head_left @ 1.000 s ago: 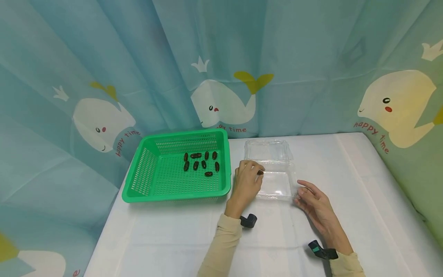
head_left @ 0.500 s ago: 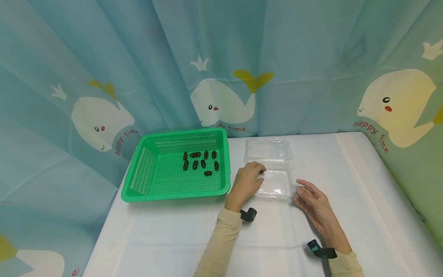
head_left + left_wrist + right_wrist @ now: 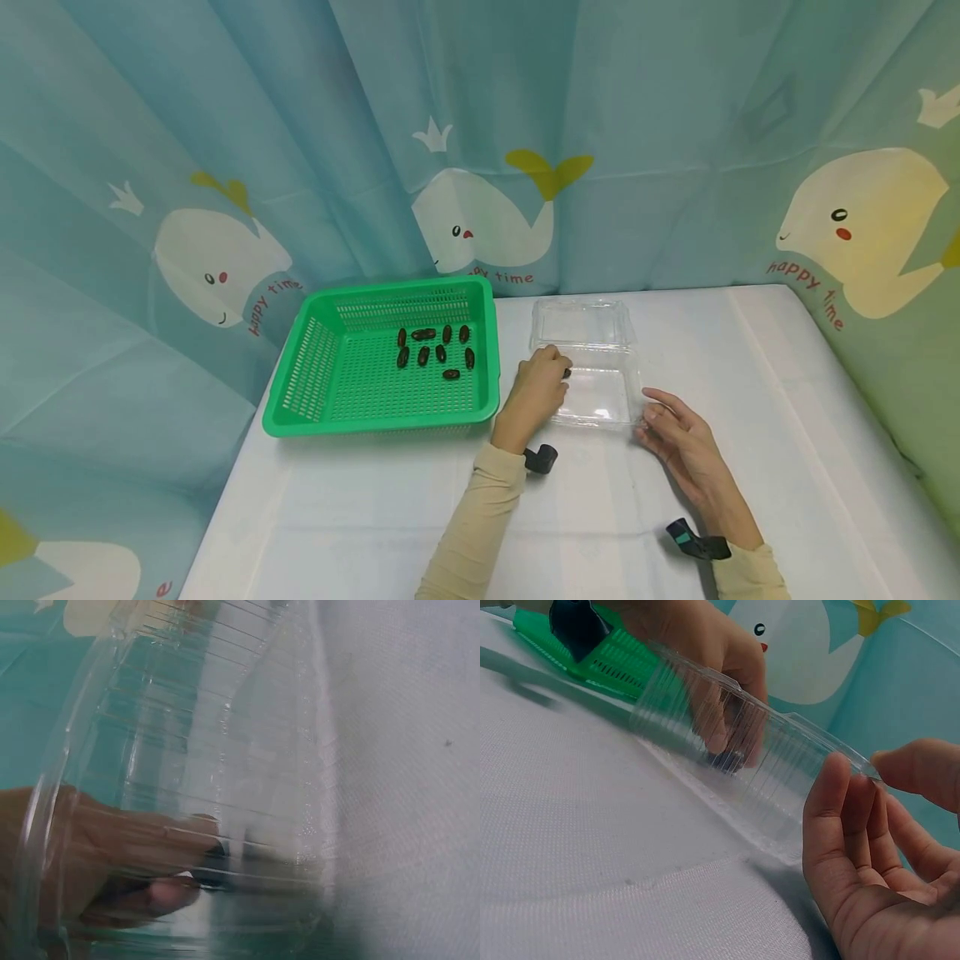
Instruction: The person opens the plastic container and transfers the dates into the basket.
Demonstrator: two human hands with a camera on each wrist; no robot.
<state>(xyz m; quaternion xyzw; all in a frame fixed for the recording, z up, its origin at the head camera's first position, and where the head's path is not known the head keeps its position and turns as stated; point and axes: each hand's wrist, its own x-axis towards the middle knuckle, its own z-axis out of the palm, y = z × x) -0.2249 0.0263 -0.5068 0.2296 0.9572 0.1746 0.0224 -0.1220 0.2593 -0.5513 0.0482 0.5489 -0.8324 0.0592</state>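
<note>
A clear plastic clamshell box (image 3: 600, 396) lies with its lid (image 3: 583, 323) folded back on the white table. Inside its left part my left hand (image 3: 536, 387) reaches down, thumb and fingers pinching a dark brown date (image 3: 567, 373). Through the clear wall in the left wrist view, the date (image 3: 212, 868) shows between the fingertips, close to the box floor. My right hand (image 3: 684, 442) pinches the rim at the box's right front corner; in the right wrist view its fingertips (image 3: 835, 766) are on that edge.
Left of the box stands a green perforated basket (image 3: 382, 430) with several dates (image 3: 441, 353) lying apart at its right side. A blue curtain (image 3: 660, 142) with whale prints hangs behind the table (image 3: 585, 533).
Inside the box, my left hand has shifted slightly and its fingers have closed up around the date. The right hand stays at the box corner. The basket's dates are unchanged.
</note>
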